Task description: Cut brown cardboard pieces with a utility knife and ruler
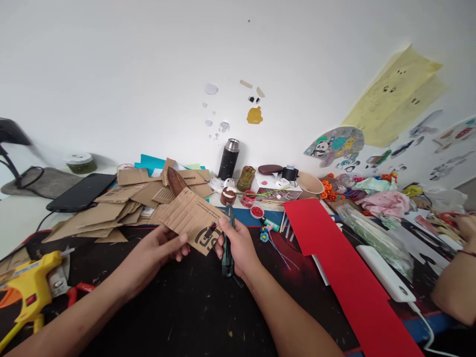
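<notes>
A brown cardboard piece (pixel 189 218) with dark printing is held up over the black table mat, tilted. My left hand (pixel 167 245) is closed on its lower left edge, thumb on top. My right hand (pixel 236 245) is closed around a dark green box cutter (pixel 227 258), which stands roughly upright beside the cardboard. The fingers of this hand also touch the cardboard's right edge. Whether the blade is out, I cannot tell.
Cardboard scraps (pixel 100 213) lie behind my left hand. A yellow glue gun (pixel 31 287) sits at the left. A black thermos (pixel 228 158) and paint jars stand at the back. Red card (pixel 334 263) and a white power strip (pixel 385 272) lie right, near another person's arm (pixel 457 282).
</notes>
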The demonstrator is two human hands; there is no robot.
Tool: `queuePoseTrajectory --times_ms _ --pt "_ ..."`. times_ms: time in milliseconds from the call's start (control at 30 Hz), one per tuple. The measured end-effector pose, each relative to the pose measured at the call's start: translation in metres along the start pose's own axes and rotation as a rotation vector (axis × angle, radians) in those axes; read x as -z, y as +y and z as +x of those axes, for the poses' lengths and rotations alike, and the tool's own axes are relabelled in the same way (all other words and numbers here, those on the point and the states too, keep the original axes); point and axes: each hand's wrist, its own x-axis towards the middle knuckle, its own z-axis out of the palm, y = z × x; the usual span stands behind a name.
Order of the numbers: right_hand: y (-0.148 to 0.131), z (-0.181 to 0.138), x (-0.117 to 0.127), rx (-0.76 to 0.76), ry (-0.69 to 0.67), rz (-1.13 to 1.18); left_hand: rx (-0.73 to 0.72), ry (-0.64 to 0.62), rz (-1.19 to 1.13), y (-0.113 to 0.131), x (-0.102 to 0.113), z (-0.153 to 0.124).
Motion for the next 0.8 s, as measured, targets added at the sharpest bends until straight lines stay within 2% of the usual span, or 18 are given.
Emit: queuePoseTrajectory --times_ms 133,433,500,667,800 --pt "0.002 -0.003 -0.003 -0.01 -0.036 -0.004 0.019 -0.037 0.034 -0.007 -0.007 -0.002" --pt "0.014 -0.007 -0.006 -0.064 -0.261 -0.08 -0.063 0.1 -0.017 -0.003 0.007 0.005" --pt "0.013 -0.007 -0.005 -0.057 -0.248 -0.077 -0.07 0.101 -0.013 -0.002 0.007 0.005" --pt "0.006 -0.004 0.0 -0.005 -0.106 -0.08 -0.028 0.073 -0.001 0.0 0.003 0.001" --pt "0.006 -0.002 0.001 -0.005 -0.1 -0.112 0.007 0.086 -0.014 0.0 0.001 0.0"
